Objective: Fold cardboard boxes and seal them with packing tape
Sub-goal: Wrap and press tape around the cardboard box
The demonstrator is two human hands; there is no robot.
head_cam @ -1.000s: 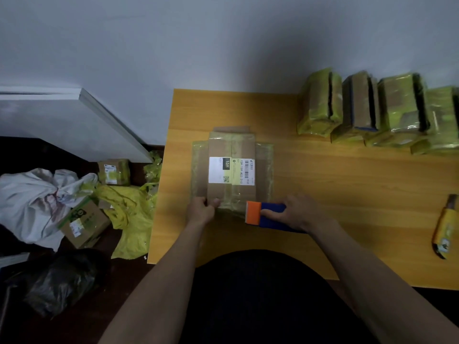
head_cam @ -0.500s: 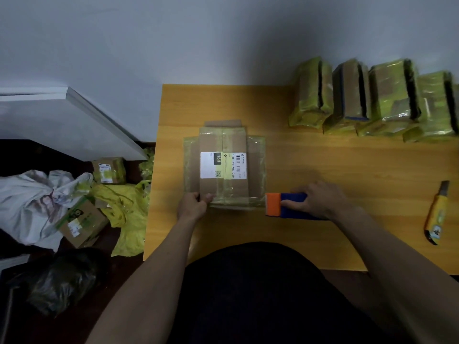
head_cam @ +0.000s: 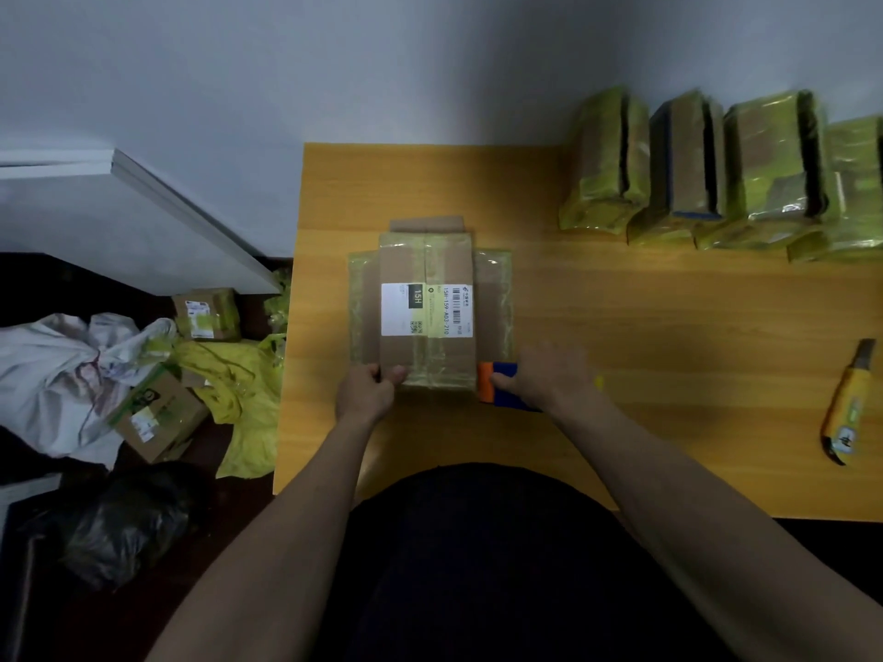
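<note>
Box (head_cam: 426, 303) lies just beyond both hands: left hand (head_cam: 365, 391) pinches its near-left corner, right hand (head_cam: 547, 377) grips the dispenser (head_cam: 497, 383) at its near-right corner.

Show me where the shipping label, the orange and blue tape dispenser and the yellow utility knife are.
shipping label (head_cam: 426, 310), head view, middle of the white sticker.
orange and blue tape dispenser (head_cam: 486, 382), head view, its orange end.
yellow utility knife (head_cam: 846, 407), head view, middle of the yellow handle.

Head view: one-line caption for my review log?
Left hand pinches flattened labelled box on wooden table; right hand grips orange-and-blue tool.
</note>
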